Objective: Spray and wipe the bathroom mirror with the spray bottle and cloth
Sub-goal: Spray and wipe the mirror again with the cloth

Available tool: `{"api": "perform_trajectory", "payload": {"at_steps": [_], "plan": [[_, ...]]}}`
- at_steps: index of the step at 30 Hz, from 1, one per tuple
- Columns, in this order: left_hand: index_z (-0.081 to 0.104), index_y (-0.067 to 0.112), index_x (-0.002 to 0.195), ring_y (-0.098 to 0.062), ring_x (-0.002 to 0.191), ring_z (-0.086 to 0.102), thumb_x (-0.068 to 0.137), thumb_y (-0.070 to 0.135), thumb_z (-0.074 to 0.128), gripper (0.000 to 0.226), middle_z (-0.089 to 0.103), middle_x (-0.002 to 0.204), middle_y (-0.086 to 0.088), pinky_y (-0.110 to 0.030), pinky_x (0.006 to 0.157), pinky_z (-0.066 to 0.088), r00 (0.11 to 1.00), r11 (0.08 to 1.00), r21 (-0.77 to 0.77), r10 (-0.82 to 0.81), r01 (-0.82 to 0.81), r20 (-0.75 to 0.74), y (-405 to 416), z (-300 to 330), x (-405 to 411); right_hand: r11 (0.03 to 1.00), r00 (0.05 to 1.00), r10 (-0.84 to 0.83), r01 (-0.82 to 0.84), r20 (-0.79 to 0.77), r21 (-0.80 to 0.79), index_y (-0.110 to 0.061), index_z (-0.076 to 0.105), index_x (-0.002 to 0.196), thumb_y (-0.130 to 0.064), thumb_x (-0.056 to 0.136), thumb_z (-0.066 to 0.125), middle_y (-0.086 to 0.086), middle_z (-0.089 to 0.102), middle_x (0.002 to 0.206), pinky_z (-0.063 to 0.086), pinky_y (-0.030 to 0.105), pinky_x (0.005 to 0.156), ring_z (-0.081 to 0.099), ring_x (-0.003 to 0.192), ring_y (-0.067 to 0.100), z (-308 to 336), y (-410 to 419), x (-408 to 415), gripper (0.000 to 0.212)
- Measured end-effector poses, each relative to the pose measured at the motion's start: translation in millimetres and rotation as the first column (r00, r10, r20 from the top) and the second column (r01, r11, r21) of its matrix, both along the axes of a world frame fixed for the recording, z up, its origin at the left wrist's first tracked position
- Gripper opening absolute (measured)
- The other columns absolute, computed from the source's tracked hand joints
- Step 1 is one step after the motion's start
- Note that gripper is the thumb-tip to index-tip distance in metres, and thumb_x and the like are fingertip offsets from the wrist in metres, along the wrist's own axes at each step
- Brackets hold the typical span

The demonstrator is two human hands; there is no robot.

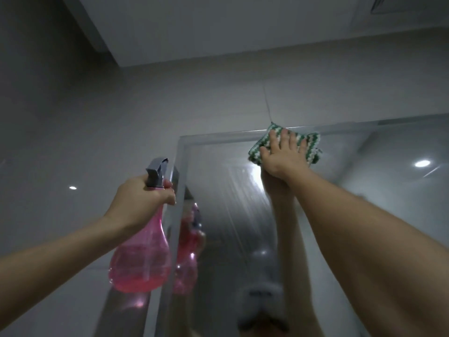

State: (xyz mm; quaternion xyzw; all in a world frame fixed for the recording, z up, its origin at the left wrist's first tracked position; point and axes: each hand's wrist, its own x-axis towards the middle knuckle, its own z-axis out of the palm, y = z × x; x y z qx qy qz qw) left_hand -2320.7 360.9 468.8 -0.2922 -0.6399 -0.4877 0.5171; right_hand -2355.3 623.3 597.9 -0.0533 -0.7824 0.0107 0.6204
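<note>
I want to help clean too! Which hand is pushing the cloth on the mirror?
The right hand. Its fingers lie flat on the green-and-white cloth at the mirror's top edge, while the left hand grips the pink spray bottle.

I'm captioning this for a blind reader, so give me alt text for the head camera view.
A right hand presses a green and white cloth flat against the top edge of a bathroom mirror. The left hand grips a pink spray bottle by its neck, beside the mirror's left edge.
</note>
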Motion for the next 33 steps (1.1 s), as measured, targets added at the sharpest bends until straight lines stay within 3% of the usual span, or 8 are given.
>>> {"api": "perform_trajectory", "payload": {"at_steps": [3,7,10,14,17,23,27,33], "plan": [[0.06,0.019,0.078,-0.026,0.1,0.061,0.075,0.004,0.068,0.017,0.066,0.099,-0.006,-0.05,0.098,0.043,1.0,1.0,0.002,0.001,-0.001,-0.019,-21,3,-8,0.999,1.0,0.014,-0.015,0.005,0.043,-0.02,-0.007,0.151,-0.045,0.101,0.015,0.01,-0.015,0.158,-0.015,0.047,0.112,-0.016,0.144,0.026,6,-25,-7,0.06],[0.065,0.018,0.079,-0.024,0.098,0.063,0.052,0.022,0.068,0.027,0.068,0.096,-0.004,-0.05,0.096,0.045,0.999,0.998,0.043,-0.052,0.053,-0.015,-50,7,-29,0.995,1.0,0.023,-0.021,-0.016,0.096,-0.02,-0.003,0.152,-0.045,0.1,0.016,0.009,-0.01,0.159,-0.014,0.046,0.113,-0.012,0.145,0.026,24,-74,-21,0.06],[0.067,0.017,0.078,-0.024,0.094,0.065,0.047,0.022,0.066,0.031,0.07,0.091,-0.005,-0.049,0.093,0.047,0.997,0.995,0.066,-0.081,0.081,-0.002,-73,14,-48,0.987,0.999,0.024,-0.019,-0.029,0.162,-0.021,0.001,0.152,-0.045,0.1,0.017,0.007,-0.005,0.159,-0.013,0.045,0.114,-0.008,0.146,0.024,37,-109,-31,0.06],[0.068,0.013,0.08,-0.026,0.095,0.064,0.053,0.015,0.07,0.027,0.07,0.094,-0.007,-0.037,0.076,0.055,0.993,0.991,0.058,-0.117,0.116,-0.001,-95,21,-61,0.971,0.998,0.043,-0.032,-0.042,0.237,-0.021,0.003,0.152,-0.043,0.101,0.017,0.006,-0.001,0.16,-0.01,0.045,0.114,-0.004,0.146,0.022,44,-148,-44,0.058],[0.069,0.014,0.081,-0.022,0.095,0.064,0.048,0.021,0.066,0.034,0.07,0.094,-0.005,-0.042,0.091,0.049,0.996,0.994,0.05,-0.093,0.094,-0.007,-106,18,-61,0.97,0.997,0.046,-0.031,-0.055,0.242,-0.022,0.002,0.152,-0.043,0.101,0.018,0.005,-0.002,0.16,-0.009,0.045,0.114,-0.005,0.146,0.021,38,-158,-46,0.058],[0.067,0.009,0.083,-0.03,0.098,0.063,0.071,0.0,0.068,0.015,0.069,0.098,-0.013,-0.039,0.087,0.046,0.991,0.986,0.107,-0.131,0.127,0.036,-104,-20,-55,0.931,0.995,0.102,-0.089,-0.019,0.354,-0.025,0.004,0.152,-0.044,0.101,0.021,0.003,-0.002,0.16,-0.01,0.042,0.115,-0.005,0.146,0.019,-29,-179,-51,0.057],[0.067,0.013,0.077,-0.028,0.095,0.064,0.056,0.013,0.073,0.022,0.069,0.092,-0.011,-0.047,0.092,0.047,0.983,0.987,0.082,-0.147,0.139,0.112,-85,-55,-45,0.912,0.991,0.13,-0.131,0.028,0.389,-0.027,0.001,0.152,-0.044,0.101,0.02,0.002,-0.005,0.16,-0.013,0.039,0.114,-0.008,0.146,0.018,-88,-167,-47,0.057],[0.068,0.018,0.074,-0.028,0.093,0.065,0.049,0.018,0.07,0.024,0.07,0.089,-0.008,-0.049,0.094,0.047,0.963,0.98,0.092,-0.193,0.179,0.186,-53,-93,-31,0.913,0.99,0.124,-0.14,0.068,0.384,-0.029,-0.002,0.151,-0.046,0.101,0.021,0.001,-0.009,0.159,-0.016,0.038,0.113,-0.012,0.145,0.017,-159,-149,-45,0.058]]}}
